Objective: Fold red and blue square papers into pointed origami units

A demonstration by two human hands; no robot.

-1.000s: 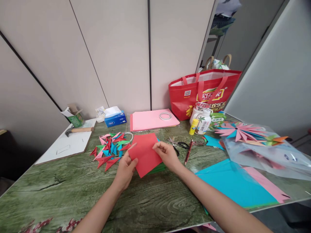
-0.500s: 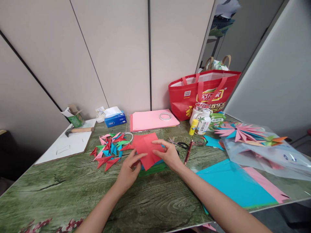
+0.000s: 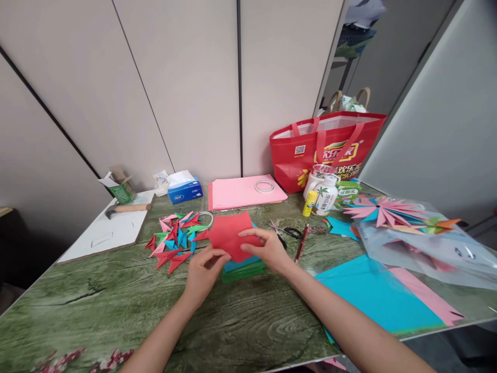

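A red sheet of paper (image 3: 231, 232) is held up in front of me, its near edge curving toward me. My left hand (image 3: 205, 269) pinches its lower left edge between thumb and fingers. At its right side, my right hand (image 3: 267, 249) grips the edge with thumb and fingertips. Beneath the sheet lies a stack of blue and green paper (image 3: 244, 270), partly covered. To the left is a heap of folded paper pieces (image 3: 176, 241) in red, pink, blue and green. Scissors (image 3: 289, 230) and a dark red pen (image 3: 302, 243) lie just right of my right hand.
Pink paper sheets (image 3: 236, 192) with a tape roll (image 3: 264, 186) lie behind. A glue stick (image 3: 309, 203), white bottle (image 3: 325, 196) and red bag (image 3: 291, 160) stand back right. Blue paper (image 3: 373, 295) is at right; a tissue box (image 3: 185, 190) and hammer (image 3: 130, 207) at left.
The red paper has turned and its near edge has bent upward. My left hand's fingers have closed into a pinch on it; my right hand stays at its right side.
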